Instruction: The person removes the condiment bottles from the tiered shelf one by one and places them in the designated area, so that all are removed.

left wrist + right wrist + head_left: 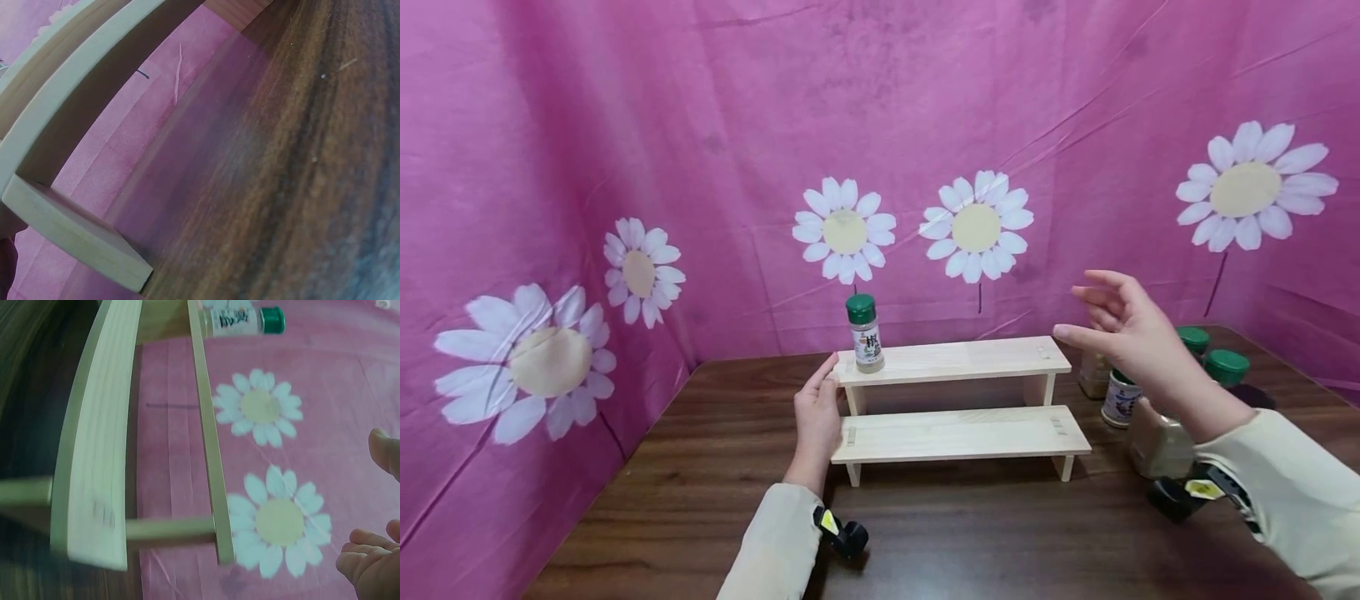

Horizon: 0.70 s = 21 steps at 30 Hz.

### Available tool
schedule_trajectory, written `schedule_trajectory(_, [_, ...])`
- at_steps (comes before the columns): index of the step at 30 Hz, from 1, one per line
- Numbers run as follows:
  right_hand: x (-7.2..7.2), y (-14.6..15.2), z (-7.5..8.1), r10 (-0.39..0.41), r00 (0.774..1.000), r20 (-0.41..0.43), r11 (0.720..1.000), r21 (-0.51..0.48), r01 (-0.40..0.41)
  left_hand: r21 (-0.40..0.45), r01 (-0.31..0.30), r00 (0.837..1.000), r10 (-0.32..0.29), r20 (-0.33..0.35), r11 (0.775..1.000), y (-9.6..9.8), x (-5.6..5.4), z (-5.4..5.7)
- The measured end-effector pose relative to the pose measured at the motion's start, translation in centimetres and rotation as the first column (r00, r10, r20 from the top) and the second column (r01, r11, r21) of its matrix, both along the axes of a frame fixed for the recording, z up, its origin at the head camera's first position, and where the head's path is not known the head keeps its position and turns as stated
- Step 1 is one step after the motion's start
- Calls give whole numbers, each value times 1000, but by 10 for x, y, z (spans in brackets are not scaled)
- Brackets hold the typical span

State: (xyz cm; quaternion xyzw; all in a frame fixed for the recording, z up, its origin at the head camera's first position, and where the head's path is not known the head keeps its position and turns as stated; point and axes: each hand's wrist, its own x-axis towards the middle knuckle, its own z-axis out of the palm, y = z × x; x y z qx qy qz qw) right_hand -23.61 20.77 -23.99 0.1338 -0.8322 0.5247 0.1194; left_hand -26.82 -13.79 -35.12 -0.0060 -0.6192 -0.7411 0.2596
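A two-tier rack of pale wood stands on the table. At its left end my left hand holds the side, index finger reaching up to the upper tier's corner; the left wrist view shows the rack's end and leg up close, with the hand mostly out of frame. On the left of the upper tier, a spice jar with a green cap and printed label stands upright. My right hand is raised in the air right of the rack, fingers loosely bent and apart from the thumb, holding nothing.
Right of the rack, partly hidden behind my right arm, stand several more jars, among them a labelled one and a larger container. A pink cloth with daisies hangs behind the brown wooden table.
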Motion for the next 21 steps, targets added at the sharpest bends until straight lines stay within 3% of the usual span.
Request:
schedule_trajectory(6, [-4, -38, 2, 104, 995, -5, 991, -85, -104, 12, 2, 1000, -2, 3, 1000, 1, 0, 0])
schedule_trajectory(11, [-16, -76, -7, 173, 985, 17, 969, -184, -167, 15, 6, 1000, -6, 11, 1000, -1, 0, -2])
schedule_trajectory(17, [-29, -117, -21, 229, 973, 40, 935, -286, -209, 15, 8, 1000, -8, 10, 1000, 0, 1, -2])
schedule_trajectory(21, [-33, -139, -24, 224, 974, 47, 933, -299, -200, 2, 9, 1000, -9, -4, 1000, 0, 1, -1])
